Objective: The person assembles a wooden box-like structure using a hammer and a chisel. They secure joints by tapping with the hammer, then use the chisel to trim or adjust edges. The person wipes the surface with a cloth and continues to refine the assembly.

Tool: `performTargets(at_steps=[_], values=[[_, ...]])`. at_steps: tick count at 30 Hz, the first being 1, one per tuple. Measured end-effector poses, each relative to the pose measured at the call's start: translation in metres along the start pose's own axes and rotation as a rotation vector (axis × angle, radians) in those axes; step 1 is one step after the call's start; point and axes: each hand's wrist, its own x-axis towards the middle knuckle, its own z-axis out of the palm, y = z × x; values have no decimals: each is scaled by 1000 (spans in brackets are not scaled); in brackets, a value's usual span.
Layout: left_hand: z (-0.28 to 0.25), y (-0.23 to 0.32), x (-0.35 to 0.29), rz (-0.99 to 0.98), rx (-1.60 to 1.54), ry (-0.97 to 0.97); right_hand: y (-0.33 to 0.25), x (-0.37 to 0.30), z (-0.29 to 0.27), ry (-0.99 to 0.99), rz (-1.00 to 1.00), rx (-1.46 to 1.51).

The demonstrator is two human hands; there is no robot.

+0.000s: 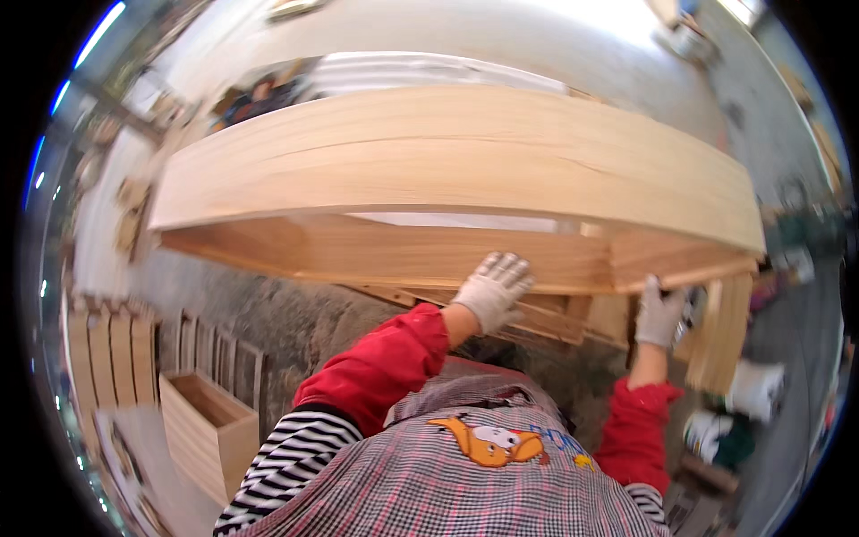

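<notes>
- Frame point(456, 152) of pale wood, long and open in the middle, stretches across the view in front of a worker; its broad upper board shows a wavy grain, and the opening lies between that board and the one on the worker's side.
- Left hand point(492, 292), in a whitish glove, lies against the frame's lower board near the middle, its fingers extended and slightly apart rather than wrapped around the wood.
- Right hand point(660, 318), gloved alike, touches the frame's lower edge near the right corner with its fingertips; whether those fingers are gripping the edge cannot be told from this angle.
- Wooden pieces point(546, 319) show just below the frame, between the two hands, while a pale plank point(721, 340) hangs into view beyond the right hand; what bears the frame's weight is hidden.
- Red sleeves point(380, 362) cover both forearms, with black-and-white stripes above them, and a checked apron point(429, 474) carries a cartoon dog.
- Box point(204, 421) of light wood, its top open, stands at lower left, near a row of upright panels point(98, 358).
- White containers point(756, 390) sit at right, near the floor's edge, their details blurred.
</notes>
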Motion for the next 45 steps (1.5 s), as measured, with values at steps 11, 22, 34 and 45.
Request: performTargets(at_steps=[11,22,34,45], values=[[7,-5,-85,-81,-123,278,13,15,-5,-103,72,-132],[31,-100,-307,-1188,-518,522,3,-131,59,-92,409,-39],[-107,-398,-339,-1097,-120,1294,59,-97,236,-733,-598,-1042],[-215,-584,-184,-825,448,419,57,-128,261,-645,-552,-1311]])
